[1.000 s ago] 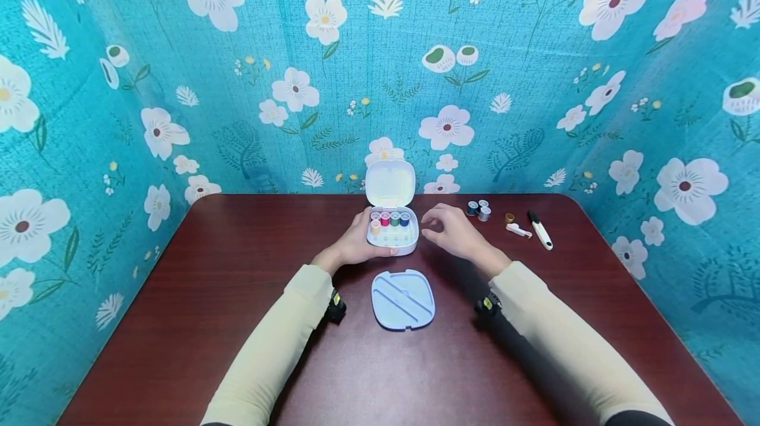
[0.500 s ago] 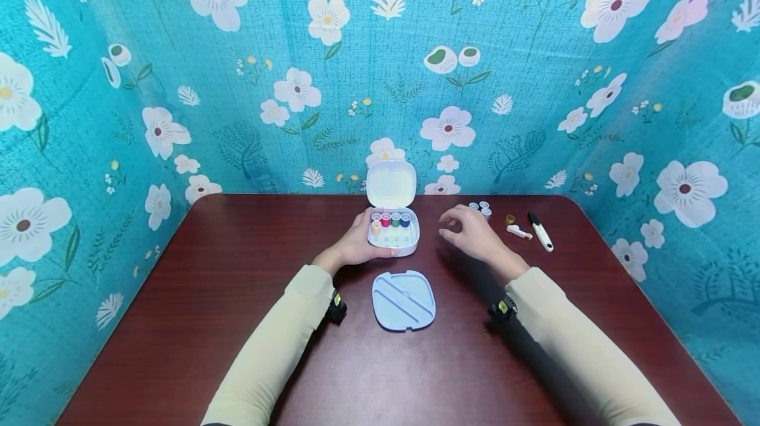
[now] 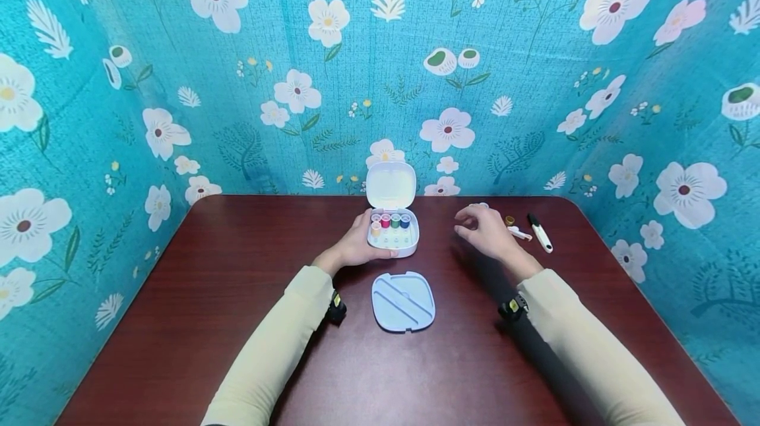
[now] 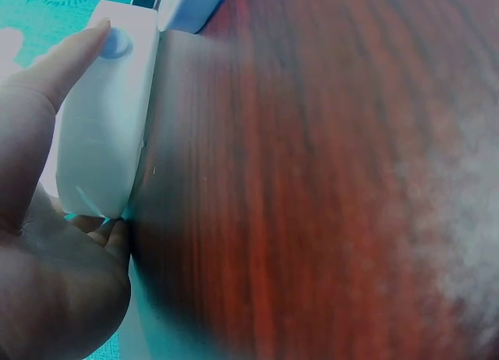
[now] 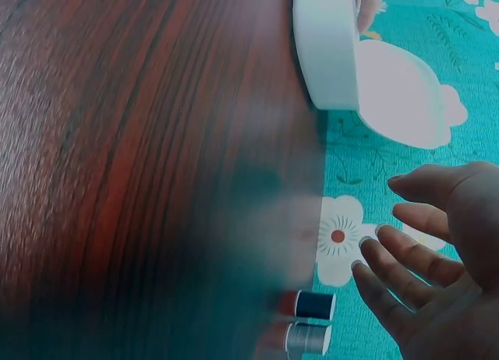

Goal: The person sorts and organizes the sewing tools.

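Note:
The white sewing box (image 3: 410, 248) stands with its lid (image 3: 390, 185) raised. My left hand (image 3: 355, 241) grips its left side; in the left wrist view the thumb lies along the box wall (image 4: 101, 134). Inside are a red spool (image 3: 386, 220), a green spool (image 3: 396, 220), a navy spool (image 3: 406, 221) and a peach spool (image 3: 377, 229). My right hand (image 3: 485, 231) hovers right of the box, fingers loosely bent, holding nothing. Close to its fingers in the right wrist view stand a dark spool (image 5: 316, 305) and a grey spool (image 5: 309, 339), mostly hidden by the hand in the head view.
A pale blue tray or inner lid (image 3: 404, 301) lies in front of the box. Right of my right hand are a gold thimble (image 3: 509, 220), a small white tool (image 3: 520, 233) and a white tool with a black cap (image 3: 540, 233). A floral cloth (image 3: 332, 149) hangs behind the table.
My right hand has moved right, away from the box, and now covers most of the loose spools. The left hand and the box have stayed in place.

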Available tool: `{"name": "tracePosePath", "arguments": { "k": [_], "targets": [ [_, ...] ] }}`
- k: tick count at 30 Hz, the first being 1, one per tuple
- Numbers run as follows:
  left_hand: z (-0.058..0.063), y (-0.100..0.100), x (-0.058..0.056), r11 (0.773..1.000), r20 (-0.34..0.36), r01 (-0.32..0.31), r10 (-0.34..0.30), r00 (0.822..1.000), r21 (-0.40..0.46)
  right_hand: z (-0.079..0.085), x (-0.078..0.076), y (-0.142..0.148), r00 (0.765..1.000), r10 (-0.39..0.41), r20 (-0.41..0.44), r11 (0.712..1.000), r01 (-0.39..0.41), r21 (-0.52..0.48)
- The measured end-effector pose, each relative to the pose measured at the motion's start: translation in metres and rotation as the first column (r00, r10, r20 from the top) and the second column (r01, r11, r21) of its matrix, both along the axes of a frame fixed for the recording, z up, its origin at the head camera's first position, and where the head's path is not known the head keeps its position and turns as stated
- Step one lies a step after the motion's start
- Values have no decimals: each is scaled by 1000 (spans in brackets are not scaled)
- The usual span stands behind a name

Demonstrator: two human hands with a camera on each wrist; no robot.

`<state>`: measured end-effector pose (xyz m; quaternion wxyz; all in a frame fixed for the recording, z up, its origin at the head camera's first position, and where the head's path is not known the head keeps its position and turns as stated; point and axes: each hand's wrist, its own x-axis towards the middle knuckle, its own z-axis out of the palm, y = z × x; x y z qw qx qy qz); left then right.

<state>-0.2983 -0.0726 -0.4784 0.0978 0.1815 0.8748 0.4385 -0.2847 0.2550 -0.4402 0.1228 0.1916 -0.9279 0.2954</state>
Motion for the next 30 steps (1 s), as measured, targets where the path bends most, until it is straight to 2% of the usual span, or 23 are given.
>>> {"name": "tracePosePath", "arguments": {
  "k": [7,17,30],
  "targets": [
    [-4,1,-1,1000,-39,15,-15,999,4,-4,-2,15,1000,-26,16,1000,26,-11],
    [-2,0,-1,1000,-22,-5,5,1000,-6,-4,-5,36,994,-98,46,995,98,12],
    [0,1,0,1000,-25,0,0,1000,-7,-13,-20,57,982,-180,61,984,180,-4]
  ]
}}
